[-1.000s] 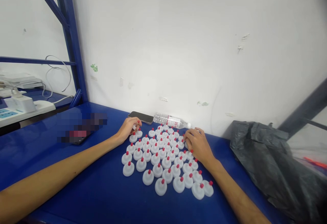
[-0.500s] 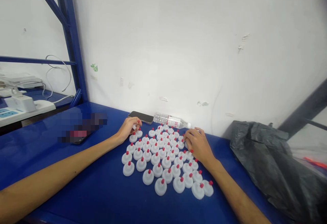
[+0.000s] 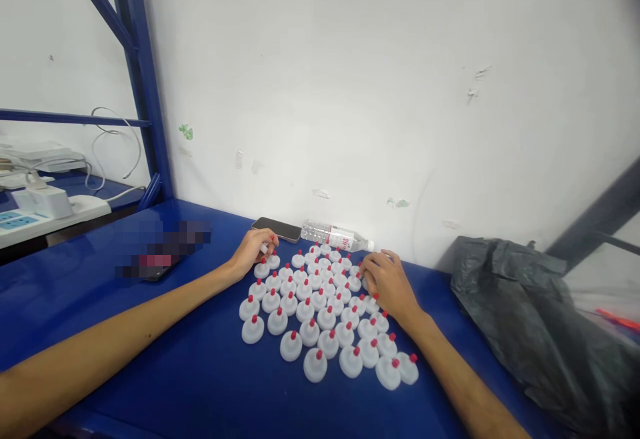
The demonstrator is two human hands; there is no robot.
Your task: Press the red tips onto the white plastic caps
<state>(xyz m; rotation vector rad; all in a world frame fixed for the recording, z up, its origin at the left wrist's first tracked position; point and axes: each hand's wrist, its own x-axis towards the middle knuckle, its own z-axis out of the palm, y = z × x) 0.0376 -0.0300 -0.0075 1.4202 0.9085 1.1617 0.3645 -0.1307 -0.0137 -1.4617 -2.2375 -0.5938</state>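
Many round white nozzle caps (image 3: 327, 319) with red tips stand upright in a loose cluster on the blue table. At the far left of the cluster, my left hand (image 3: 250, 252) has its fingers closed on one white cap (image 3: 263, 248), whose red tip shows by the fingers. Along the cluster's right edge, my right hand (image 3: 387, 282) lies palm down with its fingers curled in beside the outer caps. Its fingertips are partly hidden, and I cannot make out what is under them.
Against the wall lie a dark phone (image 3: 277, 228) and a clear water bottle (image 3: 335, 235) on its side. A pixelated dark object (image 3: 160, 265) is on the left. A dark plastic bag (image 3: 510, 305) covers the right. A power strip (image 3: 75, 209) sits beyond the blue frame (image 3: 145, 79).
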